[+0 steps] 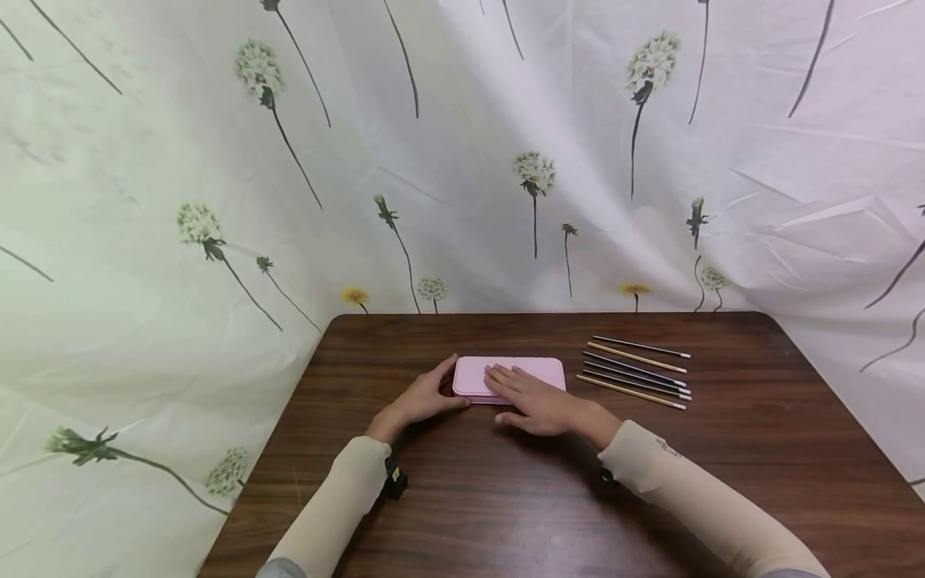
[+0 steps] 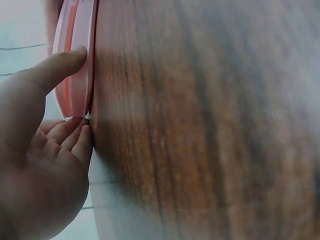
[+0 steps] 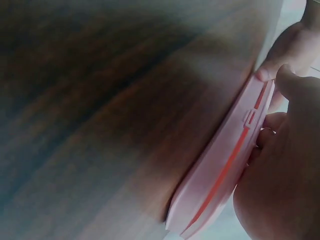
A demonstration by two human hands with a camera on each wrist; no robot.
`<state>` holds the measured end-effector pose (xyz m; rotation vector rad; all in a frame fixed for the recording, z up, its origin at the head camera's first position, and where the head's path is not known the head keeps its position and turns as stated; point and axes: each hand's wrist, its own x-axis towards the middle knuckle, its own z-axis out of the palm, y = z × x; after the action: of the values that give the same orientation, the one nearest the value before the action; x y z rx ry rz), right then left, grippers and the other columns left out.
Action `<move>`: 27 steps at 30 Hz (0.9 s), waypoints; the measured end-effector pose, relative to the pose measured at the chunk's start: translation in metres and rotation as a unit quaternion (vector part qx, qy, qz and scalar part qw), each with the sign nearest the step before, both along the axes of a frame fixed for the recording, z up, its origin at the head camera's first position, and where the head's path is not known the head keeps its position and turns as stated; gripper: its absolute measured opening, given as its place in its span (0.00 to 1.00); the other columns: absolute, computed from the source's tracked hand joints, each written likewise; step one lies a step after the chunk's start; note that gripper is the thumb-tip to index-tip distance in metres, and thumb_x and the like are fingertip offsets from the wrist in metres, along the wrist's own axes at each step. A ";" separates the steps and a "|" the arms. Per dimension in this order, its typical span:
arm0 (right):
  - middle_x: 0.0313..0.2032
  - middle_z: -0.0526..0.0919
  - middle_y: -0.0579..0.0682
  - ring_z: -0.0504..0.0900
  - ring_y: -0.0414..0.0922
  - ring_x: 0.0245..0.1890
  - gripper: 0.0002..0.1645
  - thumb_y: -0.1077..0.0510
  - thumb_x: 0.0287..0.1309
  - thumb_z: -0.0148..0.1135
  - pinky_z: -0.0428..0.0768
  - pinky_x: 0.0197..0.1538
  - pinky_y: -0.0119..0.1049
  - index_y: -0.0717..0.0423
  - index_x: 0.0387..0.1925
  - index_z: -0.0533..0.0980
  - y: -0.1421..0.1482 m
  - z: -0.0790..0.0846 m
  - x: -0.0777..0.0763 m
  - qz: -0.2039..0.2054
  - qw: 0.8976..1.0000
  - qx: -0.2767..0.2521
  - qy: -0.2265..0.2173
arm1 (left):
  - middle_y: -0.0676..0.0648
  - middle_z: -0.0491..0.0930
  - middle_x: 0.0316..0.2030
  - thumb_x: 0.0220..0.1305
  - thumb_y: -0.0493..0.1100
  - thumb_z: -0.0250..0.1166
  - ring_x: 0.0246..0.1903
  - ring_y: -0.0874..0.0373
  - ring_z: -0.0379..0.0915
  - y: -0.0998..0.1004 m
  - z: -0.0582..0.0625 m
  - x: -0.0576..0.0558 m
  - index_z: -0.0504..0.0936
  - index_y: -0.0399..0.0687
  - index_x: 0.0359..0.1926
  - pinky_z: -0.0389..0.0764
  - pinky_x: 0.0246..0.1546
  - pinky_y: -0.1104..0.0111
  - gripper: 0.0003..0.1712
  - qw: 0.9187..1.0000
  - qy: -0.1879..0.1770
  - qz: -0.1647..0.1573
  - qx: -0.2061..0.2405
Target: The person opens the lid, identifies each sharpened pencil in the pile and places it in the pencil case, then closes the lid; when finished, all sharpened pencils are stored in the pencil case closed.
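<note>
A pink pencil case [image 1: 473,369] lies flat on the brown table, lid down, with an orange-red line along its seam. In the right wrist view a small clasp [image 3: 249,118] shows on its front side. My left hand [image 1: 425,395] holds the case's left end, thumb on the front side and fingers round the end; the left wrist view shows this thumb [image 2: 62,67] against the case wall. My right hand [image 1: 538,401] rests on the lid with its fingers extended, and its thumb sticks out in front of the case.
To the right of the case lie several thin pencil-like sticks [image 1: 629,369], some black and some wood-coloured, with white tips at their right ends. The wooden table [image 1: 506,514] reaches back to a white cloth [image 1: 462,160] printed with dandelions.
</note>
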<state>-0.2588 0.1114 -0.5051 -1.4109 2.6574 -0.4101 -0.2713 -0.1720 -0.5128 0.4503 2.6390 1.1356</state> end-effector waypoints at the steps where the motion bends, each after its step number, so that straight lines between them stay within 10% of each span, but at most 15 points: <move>1: 0.86 0.49 0.59 0.47 0.55 0.87 0.45 0.41 0.82 0.51 0.49 0.86 0.55 0.61 0.84 0.51 0.000 -0.001 0.001 -0.001 1.000 0.003 0.001 | 0.35 0.64 0.79 0.67 0.51 0.76 0.79 0.41 0.62 0.000 0.000 0.000 0.52 0.43 0.86 0.64 0.79 0.45 0.57 1.000 -0.001 -0.001 0.001; 27: 0.86 0.48 0.57 0.48 0.54 0.87 0.53 0.34 0.78 0.55 0.51 0.86 0.53 0.60 0.85 0.49 0.000 -0.009 0.005 0.003 0.996 0.043 0.075 | 0.36 0.60 0.82 0.66 0.48 0.77 0.81 0.40 0.58 -0.001 0.001 0.001 0.53 0.43 0.85 0.62 0.79 0.46 0.57 1.000 0.006 -0.010 -0.007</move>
<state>-0.2537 0.1112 -0.5142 -1.4773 2.7494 -0.1933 -0.2708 -0.1729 -0.5122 0.4820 2.6449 1.1122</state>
